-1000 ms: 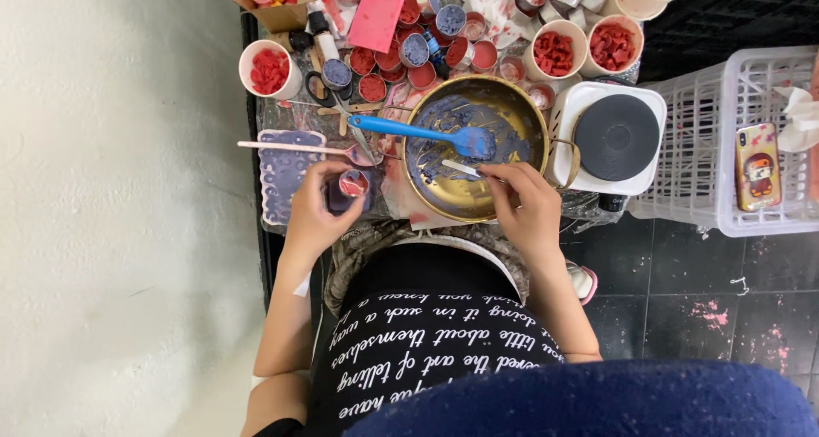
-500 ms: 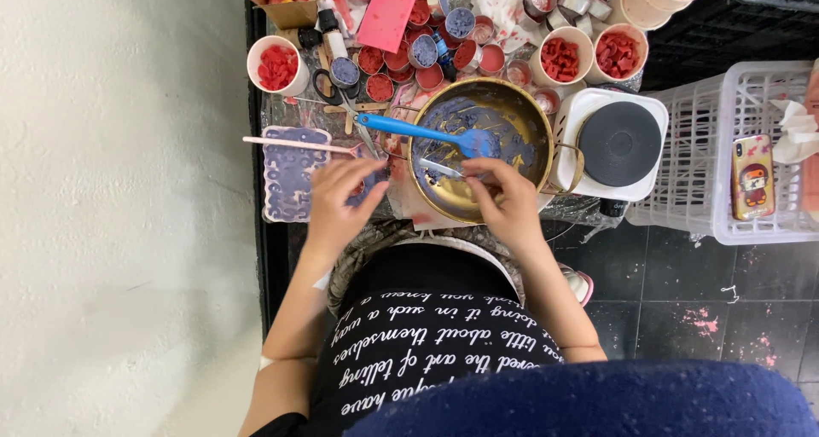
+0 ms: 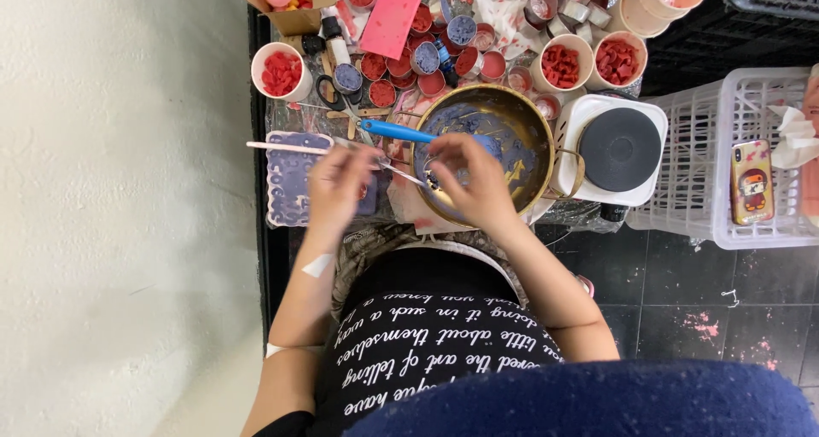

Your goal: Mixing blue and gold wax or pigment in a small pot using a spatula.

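A round brass-coloured metal bowl [image 3: 512,126] with a glossy inner wall is seen at the middle of the cluttered work surface; its inside is smeared with patches of dull blue-purple wax. A spatula with a smooth bright-blue plastic handle [image 3: 401,132] is laid across the bowl's left rim, its blade end hidden behind the right hand [image 3: 465,177]. The right hand is held over the near-left part of the bowl, the fingers drawn together around a thin pale stick [image 3: 401,173] whose tip points left past the rim. The left hand [image 3: 337,185] is held just left of the bowl with the fingers loosely curled downward; what is under it cannot be told, as it is blurred. Beneath and left of that hand lies a flat rectangular translucent mould [image 3: 286,177] with rows of small cavities filled with purple. A long pale wooden stick [image 3: 286,148] is laid over the mould's far edge.

Right of the bowl stands a white square hot plate with a matte black round disc [image 3: 618,149]. On the far side, white paper cups [image 3: 281,70] holding red wax chunks are set among many small round tins [image 3: 424,59] filled with red or blue-grey wax. A white plastic lattice basket [image 3: 712,160] holds a phone at far right.
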